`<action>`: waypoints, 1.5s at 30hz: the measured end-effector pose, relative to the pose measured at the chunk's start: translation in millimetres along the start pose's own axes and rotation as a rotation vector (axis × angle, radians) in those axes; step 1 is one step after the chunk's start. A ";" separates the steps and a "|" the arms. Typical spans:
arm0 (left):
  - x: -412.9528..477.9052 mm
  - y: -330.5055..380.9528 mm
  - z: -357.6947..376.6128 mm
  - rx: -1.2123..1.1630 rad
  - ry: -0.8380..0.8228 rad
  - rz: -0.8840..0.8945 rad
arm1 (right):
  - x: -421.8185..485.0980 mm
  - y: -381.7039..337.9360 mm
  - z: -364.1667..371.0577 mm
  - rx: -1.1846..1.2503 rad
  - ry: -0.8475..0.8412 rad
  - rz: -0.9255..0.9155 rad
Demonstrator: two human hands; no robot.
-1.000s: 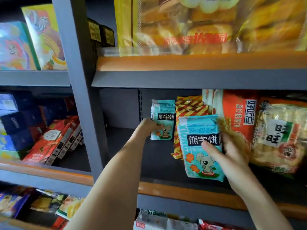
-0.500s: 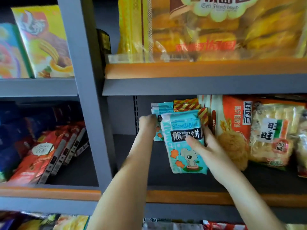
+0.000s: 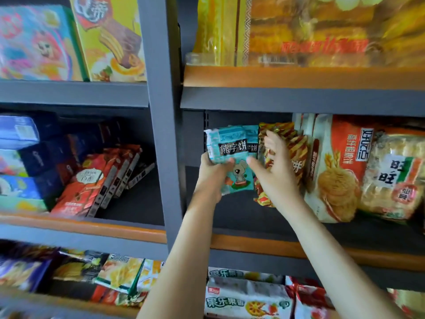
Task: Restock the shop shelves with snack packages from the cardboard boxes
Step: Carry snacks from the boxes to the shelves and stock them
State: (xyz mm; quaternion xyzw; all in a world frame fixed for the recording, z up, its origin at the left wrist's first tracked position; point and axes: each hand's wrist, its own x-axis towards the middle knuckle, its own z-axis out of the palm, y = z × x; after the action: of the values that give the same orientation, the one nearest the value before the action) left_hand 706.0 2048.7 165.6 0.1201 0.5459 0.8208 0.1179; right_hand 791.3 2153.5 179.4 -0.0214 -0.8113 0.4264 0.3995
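"熊字饼" on the teal packet

a shop: grey shelves stocked with snack packets.

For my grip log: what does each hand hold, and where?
The left hand grips the teal packs by their lower left edge. The right hand holds nothing; it presses the striped packs.

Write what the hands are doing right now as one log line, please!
left hand: grips teal packs | right hand: fingers spread, presses striped packs | place: middle shelf, right bay
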 end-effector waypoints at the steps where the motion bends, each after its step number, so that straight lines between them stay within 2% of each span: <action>1: 11.7 -4.6 -2.6 -0.007 0.028 -0.027 | -3.2 1.7 -4.1 -0.096 0.001 -0.037; 3: 29.9 -9.7 -2.1 0.048 0.041 -0.066 | -8.2 9.8 -13.8 -0.228 -0.007 -0.064; 6: 49.1 -17.0 10.7 0.175 0.015 -0.066 | -10.5 24.0 -27.5 -0.283 0.042 -0.038; 9: 66.4 -32.4 15.3 0.323 -0.067 -0.050 | -10.4 32.7 -38.6 -0.359 0.080 0.006; 13: 97.0 -47.0 9.6 0.565 -0.077 0.013 | -13.0 38.9 -46.4 -0.455 0.116 0.024; 16: 92.9 -39.9 14.8 0.640 -0.014 0.059 | -16.1 40.4 -47.9 -0.507 0.053 0.024; 20: 83.6 -43.7 17.6 0.628 0.034 0.146 | -17.3 42.8 -44.5 -0.614 -0.129 0.108; 23: 80.8 -41.3 21.1 0.604 0.043 0.022 | -18.4 41.2 -39.2 -0.699 -0.208 0.139; 25: 76.6 -36.6 23.5 0.708 0.039 -0.054 | -17.6 38.4 -35.8 -0.737 -0.214 0.142; 29: 67.7 -31.6 27.7 0.780 0.054 -0.103 | -12.0 37.3 -31.6 -0.778 -0.213 0.123; 35: 47.0 -25.7 34.8 0.924 0.131 -0.073 | -8.7 41.5 -34.5 -0.754 -0.225 0.119; 38: 28.4 -21.8 39.5 1.181 0.124 0.032 | -10.8 44.1 -39.0 -0.699 -0.216 0.078; 41: 0.0 -24.9 43.8 1.406 0.108 0.179 | -13.3 46.6 -41.8 -0.517 -0.215 0.003; 43: -28.4 -26.8 49.0 1.370 0.145 0.257 | -17.7 46.8 -42.7 -0.371 -0.232 -0.049; 45: -62.7 -29.4 54.5 1.167 0.196 0.308 | -27.0 42.8 -45.0 -0.234 -0.268 -0.098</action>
State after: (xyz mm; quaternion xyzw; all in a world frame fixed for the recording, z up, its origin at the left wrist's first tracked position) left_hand 784.8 2086.6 154.6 0.1663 0.8901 0.4012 -0.1382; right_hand 826.6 2200.9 146.4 0.0289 -0.9015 0.3080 0.3028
